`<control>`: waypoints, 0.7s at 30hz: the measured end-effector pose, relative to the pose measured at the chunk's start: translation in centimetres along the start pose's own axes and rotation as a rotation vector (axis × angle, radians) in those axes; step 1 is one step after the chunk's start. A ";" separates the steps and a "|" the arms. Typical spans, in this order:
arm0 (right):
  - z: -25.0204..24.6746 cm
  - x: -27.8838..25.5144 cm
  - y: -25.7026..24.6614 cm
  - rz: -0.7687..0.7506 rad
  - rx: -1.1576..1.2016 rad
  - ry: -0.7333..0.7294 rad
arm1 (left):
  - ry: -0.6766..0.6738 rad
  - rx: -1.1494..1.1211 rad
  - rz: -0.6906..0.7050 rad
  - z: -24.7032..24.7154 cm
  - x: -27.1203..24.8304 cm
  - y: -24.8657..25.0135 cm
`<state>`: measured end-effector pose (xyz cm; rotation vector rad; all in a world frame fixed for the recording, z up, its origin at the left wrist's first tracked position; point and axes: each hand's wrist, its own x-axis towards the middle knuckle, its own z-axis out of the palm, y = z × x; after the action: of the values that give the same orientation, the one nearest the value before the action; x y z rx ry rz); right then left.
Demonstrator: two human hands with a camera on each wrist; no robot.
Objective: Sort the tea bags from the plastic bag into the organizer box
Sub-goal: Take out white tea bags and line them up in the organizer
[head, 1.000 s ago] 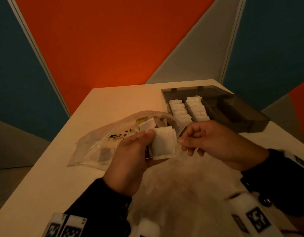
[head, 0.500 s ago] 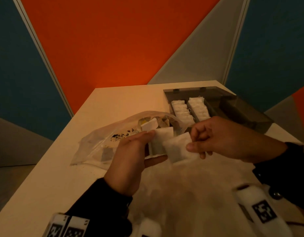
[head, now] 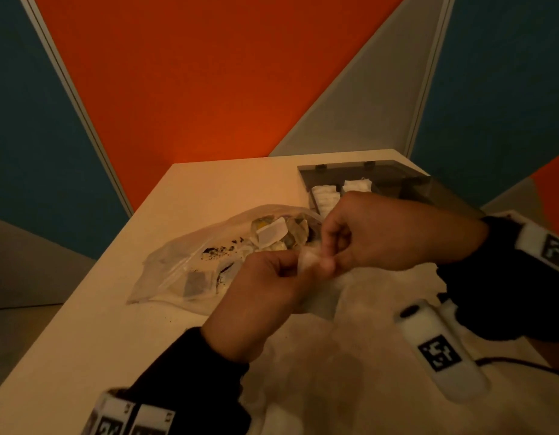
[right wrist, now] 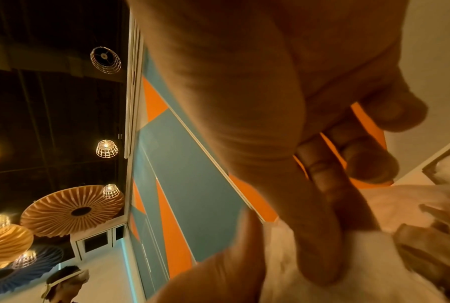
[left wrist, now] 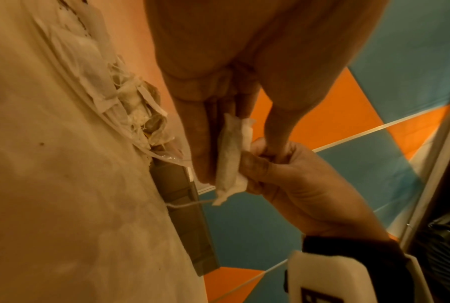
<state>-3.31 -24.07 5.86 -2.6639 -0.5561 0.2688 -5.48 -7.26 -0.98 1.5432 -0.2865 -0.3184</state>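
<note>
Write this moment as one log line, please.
left hand: holds tea bag | right hand: pinches it | organizer box: open

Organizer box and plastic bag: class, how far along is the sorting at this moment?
Done: two rows of white tea bags fill compartments of the organizer box. In hand: the left hand and right hand pinch a tea bag between them. Left: mixed bags remain in the plastic bag.
</note>
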 end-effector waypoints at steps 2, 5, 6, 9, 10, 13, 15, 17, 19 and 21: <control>-0.2 0.0 -0.1 -0.012 -0.012 -0.030 | -0.032 0.047 0.033 -0.4 0.0 -0.4; -1.5 -0.4 0.1 -0.040 -0.072 -0.110 | -0.079 0.104 0.030 -0.9 -0.1 -0.8; -2.0 -0.4 0.1 -0.051 -0.087 -0.117 | -0.100 0.116 0.027 -1.1 -0.2 -0.9; -3.3 0.0 0.7 -0.069 -0.111 -0.093 | -0.134 0.109 0.012 -1.2 -0.3 -0.8; -3.3 0.4 1.0 -0.066 -0.108 -0.087 | -0.139 0.095 0.006 -1.2 -0.3 -0.8; -1.9 1.8 2.0 -0.031 -0.117 -0.102 | -0.152 0.033 -0.020 -1.0 -0.3 -0.5; -0.8 2.2 2.8 0.009 -0.146 -0.139 | -0.143 0.001 -0.028 -0.9 -0.4 -0.4; -0.3 2.1 3.0 0.024 -0.154 -0.096 | -0.107 -0.006 -0.028 -1.0 -0.4 -0.3; -0.6 1.4 2.6 0.000 -0.033 0.103 | -0.065 0.001 -0.025 -1.1 -0.3 -0.3; -1.1 0.3 1.6 -0.009 0.199 0.229 | -0.036 0.006 -0.028 -1.2 -0.3 -0.3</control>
<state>-2.18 -25.67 6.10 -2.4552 -0.4441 0.0140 -5.30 -6.03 -1.26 1.5501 -0.2946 -0.3683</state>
